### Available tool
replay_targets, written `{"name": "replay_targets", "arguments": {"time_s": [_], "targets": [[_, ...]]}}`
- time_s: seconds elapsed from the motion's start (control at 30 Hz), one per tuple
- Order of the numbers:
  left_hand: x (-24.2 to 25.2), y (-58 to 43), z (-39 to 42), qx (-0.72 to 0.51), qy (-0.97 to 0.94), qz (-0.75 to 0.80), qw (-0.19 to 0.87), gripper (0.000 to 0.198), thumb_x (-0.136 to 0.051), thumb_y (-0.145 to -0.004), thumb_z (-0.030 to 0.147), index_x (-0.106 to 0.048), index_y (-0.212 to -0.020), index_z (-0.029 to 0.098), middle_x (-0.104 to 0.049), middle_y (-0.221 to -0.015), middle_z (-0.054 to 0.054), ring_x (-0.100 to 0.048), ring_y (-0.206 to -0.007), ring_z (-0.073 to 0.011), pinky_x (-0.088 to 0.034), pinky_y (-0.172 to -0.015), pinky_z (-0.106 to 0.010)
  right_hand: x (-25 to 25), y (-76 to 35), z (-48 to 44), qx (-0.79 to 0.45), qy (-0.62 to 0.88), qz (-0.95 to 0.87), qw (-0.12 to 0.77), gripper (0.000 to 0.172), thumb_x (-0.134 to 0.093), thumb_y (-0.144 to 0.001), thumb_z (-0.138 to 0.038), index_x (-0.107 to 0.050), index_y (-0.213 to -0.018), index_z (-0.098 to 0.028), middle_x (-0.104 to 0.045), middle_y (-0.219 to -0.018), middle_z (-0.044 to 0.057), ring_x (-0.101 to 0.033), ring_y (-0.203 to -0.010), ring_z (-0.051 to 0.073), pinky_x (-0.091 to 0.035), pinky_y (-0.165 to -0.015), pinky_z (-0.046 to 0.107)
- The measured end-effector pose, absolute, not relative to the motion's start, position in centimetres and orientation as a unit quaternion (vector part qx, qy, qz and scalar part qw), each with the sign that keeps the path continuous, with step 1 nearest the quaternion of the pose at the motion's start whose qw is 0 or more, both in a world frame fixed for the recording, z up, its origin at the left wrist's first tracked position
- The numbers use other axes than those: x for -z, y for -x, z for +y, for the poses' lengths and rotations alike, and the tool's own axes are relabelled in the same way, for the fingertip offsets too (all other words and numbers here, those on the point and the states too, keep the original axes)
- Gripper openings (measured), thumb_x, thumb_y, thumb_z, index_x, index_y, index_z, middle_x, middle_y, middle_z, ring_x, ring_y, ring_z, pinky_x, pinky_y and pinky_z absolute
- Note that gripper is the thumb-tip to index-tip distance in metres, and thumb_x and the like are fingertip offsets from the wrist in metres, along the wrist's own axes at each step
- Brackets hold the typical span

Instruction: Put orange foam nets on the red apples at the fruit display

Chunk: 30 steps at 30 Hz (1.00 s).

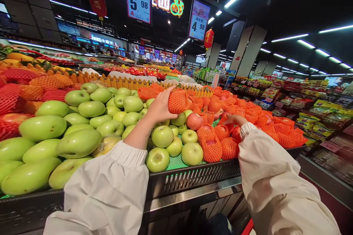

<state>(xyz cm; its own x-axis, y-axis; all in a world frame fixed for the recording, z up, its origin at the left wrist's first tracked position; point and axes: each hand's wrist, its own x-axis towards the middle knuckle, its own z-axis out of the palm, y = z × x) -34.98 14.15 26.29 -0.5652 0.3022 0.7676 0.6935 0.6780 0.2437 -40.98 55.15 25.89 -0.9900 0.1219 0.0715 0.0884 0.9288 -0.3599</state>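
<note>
My left hand [160, 107] is closed around an apple in an orange foam net [178, 101], holding it above the green apples [162, 136]. My right hand [233, 119] reaches in among the netted apples [211, 149] on the right; its fingers are partly hidden and look spread, with no held fruit visible. Between the two hands lies a bare red apple [194, 121]. Part of the green mat [176, 162] shows under the fruit near the front edge.
A black slatted crate edge [193, 180] and a metal rail [190, 194] run along the front. Large green apples [42, 127] fill the left side. A low yellow picket fence [121, 82] borders the back. Snack shelves [311, 117] stand at right.
</note>
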Motion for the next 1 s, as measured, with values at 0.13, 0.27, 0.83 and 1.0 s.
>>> {"name": "replay_targets", "arguments": {"time_s": [0.13,0.27,0.83,1.0], "targets": [[-26.1,35.1,14.3,0.276,0.320,-0.830,0.364,0.111,-0.085,-0.059,0.026,-0.027,-0.154,0.019,-0.049,-0.149,-0.017,-0.052,-0.133,-0.0369,-0.044,-0.113,-0.054,-28.3,38.6,52.0,-0.138,0.014,-0.986,0.095,0.082,-0.091,-0.060,-0.019,-0.057,-0.134,-0.019,-0.049,-0.150,0.022,-0.044,-0.143,0.044,-0.034,-0.121,0.053],[-26.0,35.1,14.5,0.273,0.343,-0.819,0.369,0.112,-0.085,-0.059,0.022,-0.026,-0.154,0.023,-0.047,-0.150,-0.014,-0.051,-0.133,-0.0357,-0.042,-0.115,-0.054,-29.9,35.7,45.4,-0.233,-0.194,-0.937,0.175,0.080,-0.071,-0.086,-0.057,-0.038,-0.152,-0.026,-0.037,-0.162,0.010,-0.034,-0.152,0.030,-0.031,-0.126,0.045],[-26.6,33.8,15.2,0.142,0.391,-0.832,0.368,0.075,-0.063,-0.082,0.014,-0.040,-0.153,0.023,-0.054,-0.144,-0.014,-0.048,-0.133,-0.0331,-0.045,-0.110,-0.050,-31.6,34.2,33.9,-0.185,-0.293,-0.920,0.182,0.070,-0.090,-0.056,-0.065,-0.068,-0.108,-0.024,-0.073,-0.106,0.005,-0.070,-0.101,0.032,-0.054,-0.091,0.045],[-26.6,34.1,14.6,0.168,0.366,-0.818,0.412,0.096,-0.067,-0.081,0.017,-0.018,-0.163,0.025,-0.047,-0.151,-0.014,-0.042,-0.138,-0.0349,-0.040,-0.116,-0.053,-31.3,34.6,35.9,-0.279,-0.187,-0.920,0.200,0.078,-0.093,-0.055,-0.055,-0.062,-0.117,-0.021,-0.072,-0.116,0.008,-0.067,-0.108,0.031,-0.053,-0.097,0.046]]}}
